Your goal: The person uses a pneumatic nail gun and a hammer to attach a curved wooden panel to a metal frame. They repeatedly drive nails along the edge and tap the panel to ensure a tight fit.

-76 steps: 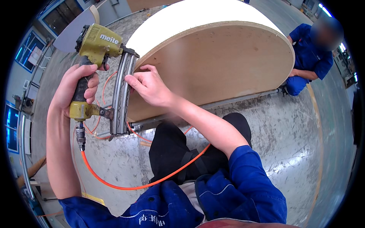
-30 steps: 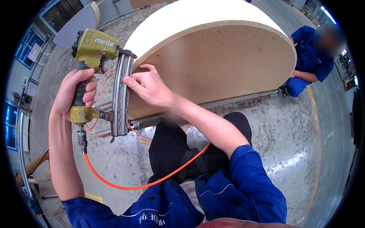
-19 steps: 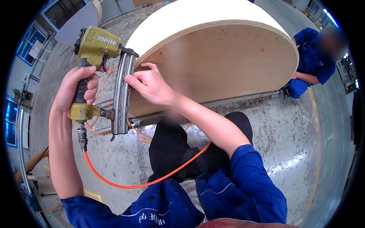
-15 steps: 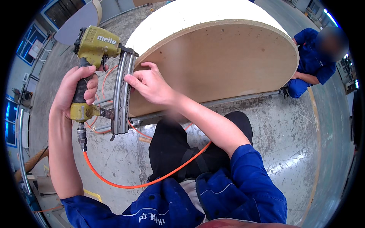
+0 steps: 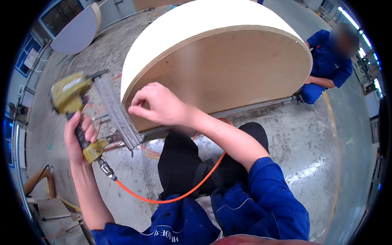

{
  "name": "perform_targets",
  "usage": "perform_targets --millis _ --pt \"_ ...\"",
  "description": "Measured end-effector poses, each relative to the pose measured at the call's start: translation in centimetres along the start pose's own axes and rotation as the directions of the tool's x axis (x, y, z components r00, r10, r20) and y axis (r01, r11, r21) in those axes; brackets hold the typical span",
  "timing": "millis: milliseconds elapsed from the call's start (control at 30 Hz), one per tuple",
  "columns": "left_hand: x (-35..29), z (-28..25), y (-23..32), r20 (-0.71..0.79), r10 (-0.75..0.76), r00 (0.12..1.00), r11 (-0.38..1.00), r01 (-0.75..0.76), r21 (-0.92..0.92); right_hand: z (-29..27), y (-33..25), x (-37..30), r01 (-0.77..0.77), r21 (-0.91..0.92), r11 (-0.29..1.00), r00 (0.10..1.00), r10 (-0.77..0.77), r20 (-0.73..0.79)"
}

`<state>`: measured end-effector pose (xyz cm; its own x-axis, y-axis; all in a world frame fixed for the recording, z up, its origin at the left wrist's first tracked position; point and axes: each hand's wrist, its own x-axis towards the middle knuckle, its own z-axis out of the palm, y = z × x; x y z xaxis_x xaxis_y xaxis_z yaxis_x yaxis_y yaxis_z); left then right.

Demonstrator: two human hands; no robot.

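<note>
My left hand (image 5: pixel 80 132) is closed round the black grip of a yellow-green pneumatic nail gun (image 5: pixel 71 92). The gun is tilted, its long grey magazine (image 5: pixel 117 112) slanting toward my right hand. An orange air hose (image 5: pixel 171 200) runs from the fitting at the grip's end and loops across my lap. My right hand (image 5: pixel 160 104) hovers beside the magazine, apart from it. Its fingers are curled with thumb and index tips close together; whatever may be between them is too small to make out. Behind it stands a large half-round wooden panel piece (image 5: pixel 228 69) with a white curved outer surface.
A co-worker (image 5: pixel 328 61) in blue crouches at the panel's right end, hands at its edge. A metal pipe (image 5: pixel 253 105) lies along the panel's lower edge. Another curved panel (image 5: pixel 77 34) stands at the far left. A brown hose (image 5: pixel 51 183) and boards lie at lower left.
The nail gun has swung down and tilted left in my left hand. My right hand has come off the magazine and moved slightly down. The view has shifted a little.
</note>
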<state>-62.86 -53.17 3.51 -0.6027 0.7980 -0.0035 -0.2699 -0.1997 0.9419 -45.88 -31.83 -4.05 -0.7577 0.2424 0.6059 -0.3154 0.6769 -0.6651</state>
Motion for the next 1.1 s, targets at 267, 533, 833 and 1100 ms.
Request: perform_targets --millis 267,533,833,1100 --pt "0.9 -20.7 -4.7 -0.417 0.140 0.898 0.766 -0.365 -0.529 -14.6 -1.5 -0.3 0.145 -0.870 0.472 0.883 -0.459 -0.102" --pt "-4.9 -40.6 -26.4 -0.687 -0.179 0.704 0.834 -0.262 -0.485 -20.9 1.3 0.0 0.180 -0.937 0.301 0.939 -0.338 0.072" --pt "-12.2 -33.9 -48.4 -0.617 -0.671 0.411 0.653 -0.066 -0.755 -19.6 2.5 0.5 0.145 -0.909 0.390 0.942 -0.335 0.006" --pt "-11.0 -35.0 -48.8 -0.557 -0.649 0.517 0.700 0.120 -0.704 -20.8 2.9 -2.1 -0.025 -0.882 0.471 0.970 -0.203 -0.136"
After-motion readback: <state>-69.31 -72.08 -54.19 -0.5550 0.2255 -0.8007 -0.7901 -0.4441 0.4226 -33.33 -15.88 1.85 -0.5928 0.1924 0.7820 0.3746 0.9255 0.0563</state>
